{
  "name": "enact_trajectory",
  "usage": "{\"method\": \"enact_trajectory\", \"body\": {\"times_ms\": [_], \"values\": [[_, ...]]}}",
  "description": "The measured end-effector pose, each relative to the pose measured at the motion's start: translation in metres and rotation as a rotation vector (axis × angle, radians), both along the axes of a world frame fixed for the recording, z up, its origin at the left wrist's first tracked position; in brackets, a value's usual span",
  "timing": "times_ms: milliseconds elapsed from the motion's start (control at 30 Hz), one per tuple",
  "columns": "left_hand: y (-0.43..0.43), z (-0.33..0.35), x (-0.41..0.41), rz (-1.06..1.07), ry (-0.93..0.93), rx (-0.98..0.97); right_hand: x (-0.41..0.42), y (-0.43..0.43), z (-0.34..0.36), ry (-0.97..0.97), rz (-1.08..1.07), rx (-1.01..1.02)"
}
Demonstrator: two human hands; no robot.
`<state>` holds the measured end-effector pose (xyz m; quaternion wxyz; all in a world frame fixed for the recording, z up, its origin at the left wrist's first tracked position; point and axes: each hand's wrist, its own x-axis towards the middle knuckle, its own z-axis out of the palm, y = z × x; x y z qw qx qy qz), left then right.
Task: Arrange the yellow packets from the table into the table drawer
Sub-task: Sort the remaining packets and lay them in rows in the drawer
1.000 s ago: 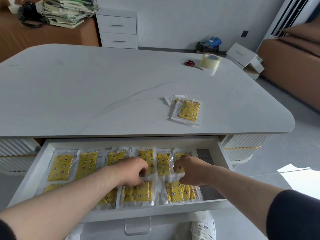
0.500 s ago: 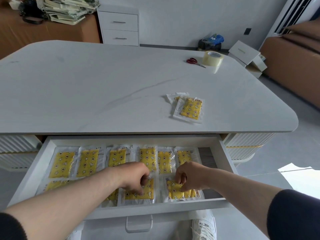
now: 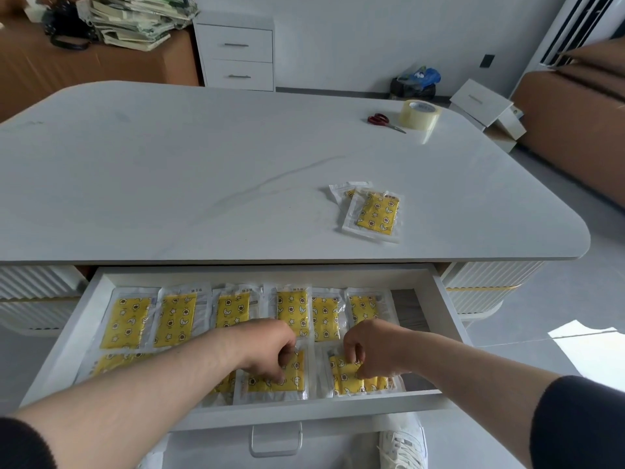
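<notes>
Both hands in open drawer [image 3: 449, 319], front row. Left hand [image 3: 267, 350] fingertips pressing packet [image 3: 287, 384] flat; right hand [image 3: 375, 350] pinching neighbour packet [image 3: 351, 380]. Square edges, avoid overlap. Two packets [image 3: 375, 214] remain on surface [image 3: 169, 184].

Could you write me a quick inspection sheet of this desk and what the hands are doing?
Surface: white table, its drawer pulled open.
Job's things: stack of yellow packets on the table; back row of packets lined up in the drawer.
Clutter: red scissors, tape roll.
Hands: left hand fingers on a front-row packet; right hand on the neighbouring packet.
Cables: nothing seen.
Surroundings: white cabinet, paper pile, brown sofa.
</notes>
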<state>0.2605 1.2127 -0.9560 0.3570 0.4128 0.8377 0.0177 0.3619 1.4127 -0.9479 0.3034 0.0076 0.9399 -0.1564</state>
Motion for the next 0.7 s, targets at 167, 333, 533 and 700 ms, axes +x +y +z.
{"method": "enact_trajectory", "body": {"times_ms": [167, 333, 533, 700], "values": [[0.000, 0.007, -0.001, 0.002, -0.023, 0.020, -0.001, -0.003, 0.006, -0.006, -0.026, -0.018], [0.000, 0.032, -0.009, 0.119, -0.075, 0.140, -0.005, -0.005, 0.025, 0.039, -0.109, -0.110], [-0.013, 0.089, -0.031, 0.294, -0.030, 0.380, -0.012, -0.013, 0.064, 0.164, -0.170, -0.154], [-0.043, 0.132, -0.035, 0.474, 0.012, 0.562, -0.014, -0.025, 0.106, 0.264, -0.211, -0.233]]}}
